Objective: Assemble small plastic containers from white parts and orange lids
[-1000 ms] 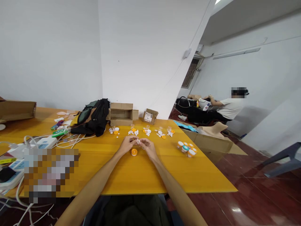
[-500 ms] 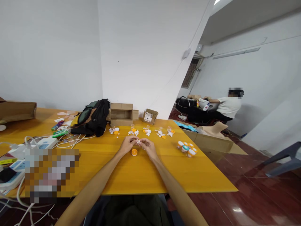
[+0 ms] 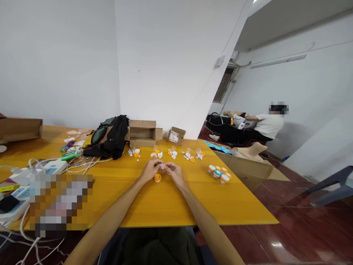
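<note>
Between my fingertips is a small white plastic part with holes (image 3: pixel 162 167). My left hand (image 3: pixel 150 170) pinches it from the left, and my right hand (image 3: pixel 174 172) grips it from the right. Just below my left hand an orange round cap (image 3: pixel 157 178) sits on the table, its hollow side up. Beyond my hands lie small piles of white perforated pieces (image 3: pixel 160 155), orange rings (image 3: pixel 192 160), white discs (image 3: pixel 137 151) and clear little cups (image 3: pixel 156 147). The finer shape of the held part is too small to make out.
Several assembled jars with orange, white and teal tops (image 3: pixel 217 173) stand at right on the yellow table (image 3: pixel 154 209). Behind are an open cardboard box (image 3: pixel 142 133), a smaller box (image 3: pixel 176 136) and a black bag (image 3: pixel 110 138). Power strips (image 3: pixel 52 169) and cables lie left. A person (image 3: pixel 268 125) sits far right.
My fingers shift very slightly around the white part. The other person's arm has moved a little; nothing on the table has visibly moved.
</note>
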Demonstrator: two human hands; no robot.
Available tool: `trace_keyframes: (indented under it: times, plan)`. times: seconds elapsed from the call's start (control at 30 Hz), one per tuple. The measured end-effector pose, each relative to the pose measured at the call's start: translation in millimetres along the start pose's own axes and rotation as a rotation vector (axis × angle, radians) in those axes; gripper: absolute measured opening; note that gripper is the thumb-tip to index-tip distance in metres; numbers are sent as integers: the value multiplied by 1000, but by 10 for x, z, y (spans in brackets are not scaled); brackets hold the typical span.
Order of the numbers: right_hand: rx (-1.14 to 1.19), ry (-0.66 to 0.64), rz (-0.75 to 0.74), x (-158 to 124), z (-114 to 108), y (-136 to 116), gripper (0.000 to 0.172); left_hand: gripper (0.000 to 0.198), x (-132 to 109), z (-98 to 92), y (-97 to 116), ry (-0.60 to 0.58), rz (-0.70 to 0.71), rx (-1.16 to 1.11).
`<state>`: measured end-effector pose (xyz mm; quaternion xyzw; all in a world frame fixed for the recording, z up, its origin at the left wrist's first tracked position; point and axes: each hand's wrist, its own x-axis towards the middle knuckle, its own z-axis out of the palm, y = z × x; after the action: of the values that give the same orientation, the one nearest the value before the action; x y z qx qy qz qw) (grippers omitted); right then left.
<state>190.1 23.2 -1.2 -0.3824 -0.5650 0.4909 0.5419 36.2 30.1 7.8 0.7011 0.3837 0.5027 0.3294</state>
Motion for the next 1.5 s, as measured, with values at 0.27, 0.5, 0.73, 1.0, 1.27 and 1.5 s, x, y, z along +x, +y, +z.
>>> trace_keyframes:
  times: [0.27, 0.5, 0.73, 1.0, 1.27, 1.5]
  plan:
    - [2, -7, -6, -7, -3, -9, 28, 16, -3, 12, -24, -7, 5, 21]
    - [-19, 21, -46, -5, -20, 31, 30, 15, 7, 0, 6, -26, -44, -75]
    - [-47, 60, -39, -10, -21, 48, 30, 16, 14, -30, 8, -29, -76, -134]
    - [-34, 114, -77, -2, -23, 59, 32, 18, 20, -46, -38, -76, -162, -237]
    - [-177, 171, -217, 31, -42, 119, 34, 20, 23, -75, -2, -28, -214, -312]
    - [-868, 117, -365, -83, -162, 62, 23, 25, 37, -132, -37, 116, -293, -398]
